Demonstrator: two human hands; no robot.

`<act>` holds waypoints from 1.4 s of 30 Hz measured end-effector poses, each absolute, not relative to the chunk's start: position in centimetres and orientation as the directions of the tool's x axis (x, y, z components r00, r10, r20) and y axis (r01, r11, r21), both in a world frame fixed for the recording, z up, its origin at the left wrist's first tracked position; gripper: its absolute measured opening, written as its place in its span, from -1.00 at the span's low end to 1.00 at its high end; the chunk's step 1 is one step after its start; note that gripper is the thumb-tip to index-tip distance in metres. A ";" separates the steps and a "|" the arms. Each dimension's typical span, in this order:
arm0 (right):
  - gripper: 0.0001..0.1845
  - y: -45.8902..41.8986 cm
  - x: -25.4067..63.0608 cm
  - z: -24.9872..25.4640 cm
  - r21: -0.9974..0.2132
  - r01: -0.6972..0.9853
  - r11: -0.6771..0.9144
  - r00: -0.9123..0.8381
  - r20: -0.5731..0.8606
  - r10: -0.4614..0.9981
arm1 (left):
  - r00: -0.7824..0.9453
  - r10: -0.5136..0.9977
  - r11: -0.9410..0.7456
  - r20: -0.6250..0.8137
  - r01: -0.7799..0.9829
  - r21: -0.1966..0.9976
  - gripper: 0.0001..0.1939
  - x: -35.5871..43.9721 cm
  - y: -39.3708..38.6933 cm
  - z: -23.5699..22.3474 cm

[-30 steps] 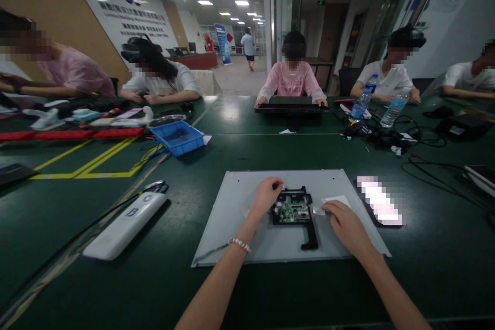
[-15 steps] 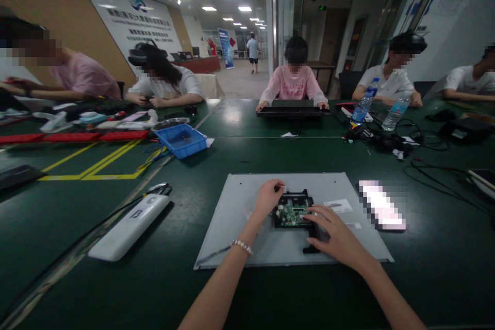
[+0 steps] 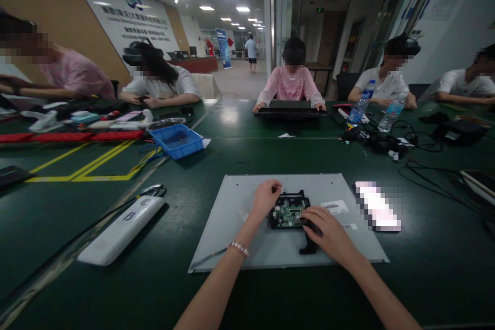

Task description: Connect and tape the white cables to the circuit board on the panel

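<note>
From where I'm standing, a person is bending both bare hands over a green circuit board (image 3: 286, 217), which is sitting in a black frame (image 3: 308, 248) on a pale grey panel (image 3: 216, 232). Taking the board as the middle of a clock, the left hand (image 3: 265, 200) is hovering about eleven, its fingers curling in and thumb and forefinger nearly meeting by the frame's corner; a whitish scrap is showing at the tips, but I can't tell whether they are gripping it. A beaded bracelet (image 3: 238, 248) is circling that wrist. The right hand (image 3: 328, 229) is coming in from four, half open, its fingertips reaching the board's edge at three and the thumb hanging apart, lower down; whether it is holding anything, I can't make out. The frame's long arm is pointing toward five, partly under that hand. A white label (image 3: 335, 207) is lying on the panel near two, and a phone (image 3: 377, 207) is glowing at three, just beside the panel. Out at nine, a white oblong device (image 3: 121, 232) is resting on the green table (image 3: 247, 157); a blue tray (image 3: 181, 151) is sitting toward ten. Straight up at twelve, a person in pink (image 3: 293, 84) is gripping a flat black object (image 3: 290, 113).
</note>
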State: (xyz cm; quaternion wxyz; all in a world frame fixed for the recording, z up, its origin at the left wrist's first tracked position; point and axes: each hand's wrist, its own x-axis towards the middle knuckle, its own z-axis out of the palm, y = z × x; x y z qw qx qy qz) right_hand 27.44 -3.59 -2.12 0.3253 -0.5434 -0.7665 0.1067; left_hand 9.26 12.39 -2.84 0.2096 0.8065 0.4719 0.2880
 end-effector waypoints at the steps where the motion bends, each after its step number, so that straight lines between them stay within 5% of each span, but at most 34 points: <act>1: -0.69 -3.5 27.4 -2.2 -0.516 0.764 0.386 -0.192 0.389 0.901 | 0.386 0.882 -0.468 0.270 0.646 0.604 -0.88 9.3 12.3 -2.7; 15: -0.68 -3.8 27.9 -2.3 -0.516 0.771 0.374 -0.167 0.402 0.900 | 0.386 0.879 -0.475 0.280 0.665 0.576 -0.91 9.3 13.5 -1.2; 24: -0.70 -4.2 31.9 -3.0 -0.569 0.807 0.159 0.127 0.431 0.894 | 0.426 0.875 -0.479 0.231 0.681 0.554 -0.89 9.1 13.3 -0.4; 42: -0.71 -4.0 31.1 -3.5 -0.596 0.785 0.171 0.063 0.351 0.934 | 0.436 0.895 -0.422 0.097 0.755 0.501 -0.87 10.7 14.2 -1.0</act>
